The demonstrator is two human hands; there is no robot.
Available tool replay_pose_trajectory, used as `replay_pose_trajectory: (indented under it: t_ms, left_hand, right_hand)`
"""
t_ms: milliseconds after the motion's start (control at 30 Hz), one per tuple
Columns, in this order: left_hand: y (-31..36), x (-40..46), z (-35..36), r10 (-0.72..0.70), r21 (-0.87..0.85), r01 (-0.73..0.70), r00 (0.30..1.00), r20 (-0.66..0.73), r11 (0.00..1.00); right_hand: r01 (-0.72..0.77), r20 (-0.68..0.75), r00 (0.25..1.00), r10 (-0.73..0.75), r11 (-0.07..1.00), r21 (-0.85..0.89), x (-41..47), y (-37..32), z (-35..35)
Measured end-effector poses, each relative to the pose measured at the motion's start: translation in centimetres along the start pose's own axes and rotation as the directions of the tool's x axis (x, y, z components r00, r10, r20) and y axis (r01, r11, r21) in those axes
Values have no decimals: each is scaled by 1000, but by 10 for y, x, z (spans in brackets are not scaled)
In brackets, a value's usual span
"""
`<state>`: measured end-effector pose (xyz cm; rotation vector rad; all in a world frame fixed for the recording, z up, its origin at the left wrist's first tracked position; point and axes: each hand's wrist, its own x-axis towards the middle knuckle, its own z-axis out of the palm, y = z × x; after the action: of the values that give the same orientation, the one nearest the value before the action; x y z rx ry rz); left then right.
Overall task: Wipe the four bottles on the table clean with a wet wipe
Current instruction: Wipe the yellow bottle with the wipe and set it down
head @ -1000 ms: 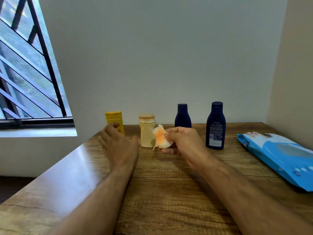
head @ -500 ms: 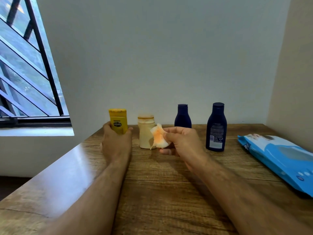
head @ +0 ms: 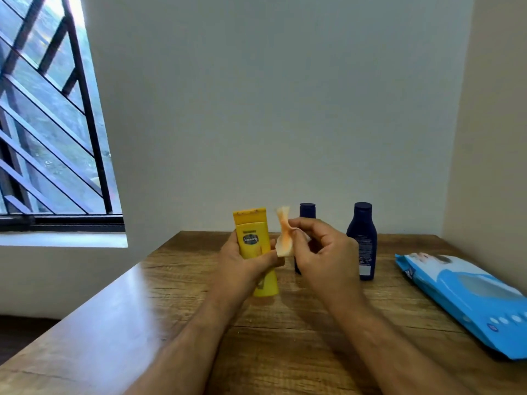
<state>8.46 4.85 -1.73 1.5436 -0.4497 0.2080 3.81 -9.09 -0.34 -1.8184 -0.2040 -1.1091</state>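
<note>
- My left hand (head: pixel 242 263) is wrapped around the yellow Vaseline bottle (head: pixel 254 246), lifted off the wooden table (head: pixel 285 337) at the centre of the frame, cap end up and label facing me
- My right hand (head: pixel 322 252) pinches a crumpled wet wipe (head: pixel 285 240) between thumb and fingertips; the wipe is stained orange and sits just beside the bottle's right edge, whether touching I cannot tell
- Two dark blue bottles stand upright behind my right hand: the shorter dark blue bottle (head: pixel 307 212) mostly hidden by my fingers, the taller dark blue bottle (head: pixel 362 238) to its right
- The fourth bottle is not visible here, probably hidden behind my hands
- The blue wet-wipe pack (head: pixel 467 297) lies flat at the right edge of the frame
- I judge the step in hand is wiping the yellow bottle; next the wipe must press onto its side and run along it while my left hand turns it, then the same over the cap, with a cleaner fold of the wipe if I can find one
</note>
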Motion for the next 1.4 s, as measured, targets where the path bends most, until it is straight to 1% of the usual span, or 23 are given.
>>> replay_pose_trajectory:
  t_ms: [33,67,133,200,267,333,433,533,600,700,800,867,933,1000,1033,1067,1100,1167,1233,1267,1333,1367,1400]
  left_hand:
    - [1,-1,0,-18,-32,19,999,42,999]
    - [2,-1,1,-23,-29,25,997,76,999]
    - [3,-3,4,-9,15,7,994,110,1000]
    - [2,0,4,19,22,-21,995,94,1000]
    - [1,2,3,38,-40,-35,997,73,999]
    - [1,3,2,37,-103,-27,995,97,994]
    - [0,1,5,27,-120,-4,981,194,993]
    - [0,0,6,52,-188,-8,971,232,982]
    - [5,-1,6,52,-309,27,968,245,951]
    - [7,2,7,-62,-515,186,966,249,836]
    - [5,8,4,-94,-602,207,972,214,771]
    - [6,11,1,-119,-610,198,979,167,767]
    - [5,13,-2,-145,-593,175,985,98,786]
    - [2,16,-4,-147,-581,149,988,50,800]
    - [2,15,-4,-145,-578,147,988,50,803]
    - [2,15,-3,-146,-571,159,987,69,806]
    - [2,13,-1,-144,-550,181,984,109,815]
    - [2,8,3,-158,-490,220,973,166,843]
    - [1,4,7,-177,-425,242,966,187,872]
    - [1,3,9,-184,-401,251,963,199,881]
    - [1,3,11,-183,-407,251,963,199,878]
    - [3,3,12,-184,-436,253,964,194,864]
    - [3,5,10,-190,-471,255,965,182,845]
  right_hand:
    - [39,6,999,-39,998,-54,0,1,1]
    - [77,19,997,-75,992,-101,-1,2,1]
    - [162,48,987,-156,971,-179,-1,2,2]
    - [230,40,973,-227,948,-219,-1,2,2]
    - [265,18,963,-269,935,-236,0,1,3]
    - [287,-15,954,-300,926,-243,2,1,3]
    - [305,-41,945,-326,917,-256,5,3,1]
    - [320,-7,942,-335,908,-271,6,5,-1]
    - [305,27,951,-309,918,-252,6,6,-1]
    - [264,103,964,-247,941,-213,7,9,3]
    - [259,271,942,-197,941,-216,4,12,6]
    - [282,392,904,-170,927,-249,1,10,5]
    - [327,505,850,-151,903,-279,0,9,3]
    - [360,572,810,-133,882,-305,-1,7,2]
    - [369,566,813,-139,875,-315,-1,6,2]
    - [369,528,834,-159,872,-322,-2,6,4]
    - [356,453,871,-190,880,-315,-3,5,5]
    - [307,244,939,-242,910,-278,-3,4,7]
    - [248,82,969,-235,931,-269,1,4,6]
    - [235,47,972,-231,933,-273,3,4,6]
    - [272,58,962,-267,918,-288,3,4,5]
    - [314,100,949,-298,904,-289,1,3,5]
    - [347,173,935,-308,896,-277,-2,2,7]
